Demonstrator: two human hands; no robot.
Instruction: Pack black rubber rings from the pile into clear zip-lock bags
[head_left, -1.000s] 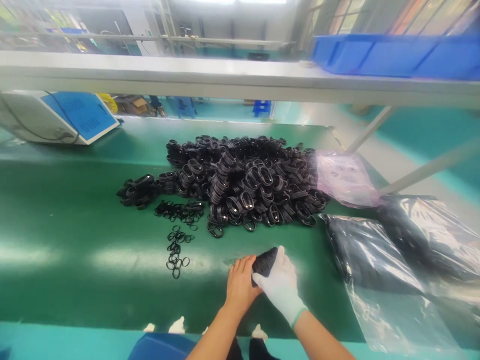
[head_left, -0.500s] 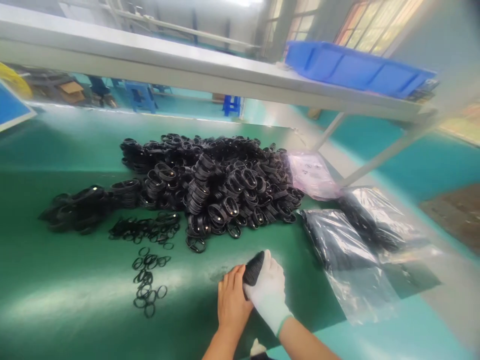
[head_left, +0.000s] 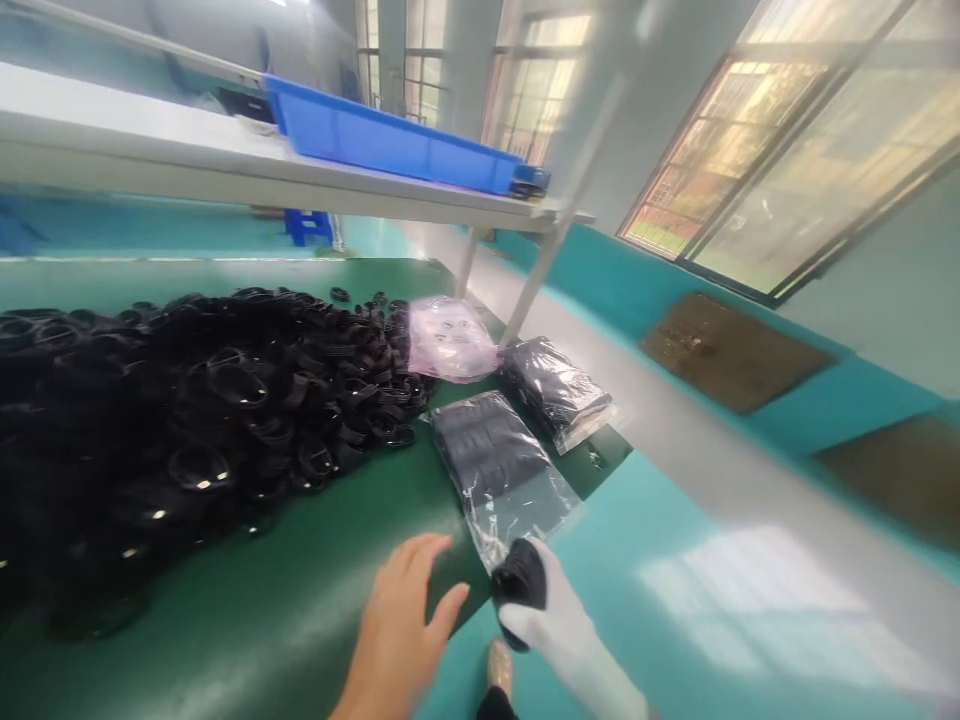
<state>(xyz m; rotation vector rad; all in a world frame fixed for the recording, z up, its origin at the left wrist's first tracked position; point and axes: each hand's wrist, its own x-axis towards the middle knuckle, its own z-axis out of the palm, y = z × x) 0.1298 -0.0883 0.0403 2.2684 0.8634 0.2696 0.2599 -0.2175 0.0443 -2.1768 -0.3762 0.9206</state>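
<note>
My right hand [head_left: 555, 610], in a white glove, is closed around a coiled black cable [head_left: 519, 580] at the table's edge. My bare left hand [head_left: 401, 620] is beside it with thumb and fingers apart, holding nothing. Just beyond the coil lies a clear plastic bag [head_left: 487, 450] packed with black coils, its loose end reaching toward my right hand. A large pile of coiled black cables [head_left: 240, 390] with small shiny ends covers the left of the table; its near part is blurred.
A second filled plastic bag [head_left: 555, 385] and a pinkish plastic bag [head_left: 450, 340] lie farther back on the green table [head_left: 300, 570]. Above runs a white shelf [head_left: 187, 175] carrying a blue bin [head_left: 397, 140]. A slanted post [head_left: 544, 260] stands behind the bags.
The view has swung right. My left hand has let go of the coiled cable and opened, while my right hand has carried it toward the near end of the filled bag.
</note>
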